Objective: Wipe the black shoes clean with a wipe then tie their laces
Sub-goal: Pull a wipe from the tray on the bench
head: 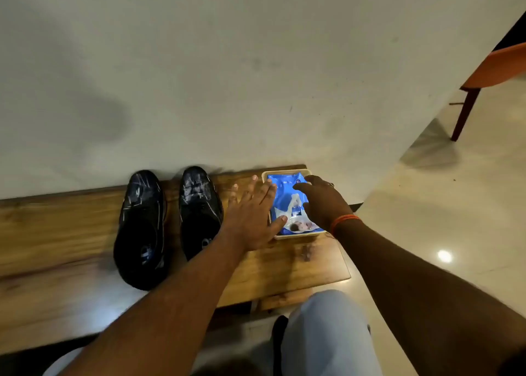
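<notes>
Partly hidden wipes pack (286,202), shoes (170,225) blurred, laces unclear

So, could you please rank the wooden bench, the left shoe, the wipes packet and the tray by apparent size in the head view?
1. Wooden bench
2. Left shoe
3. Tray, only slightly bigger than the packet
4. Wipes packet, partly covered by both hands

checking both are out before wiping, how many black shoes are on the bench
2. One shoe stands to the left, the other shoe right of it, beside the left hand. Both on the bench, toes toward the wall.
</notes>
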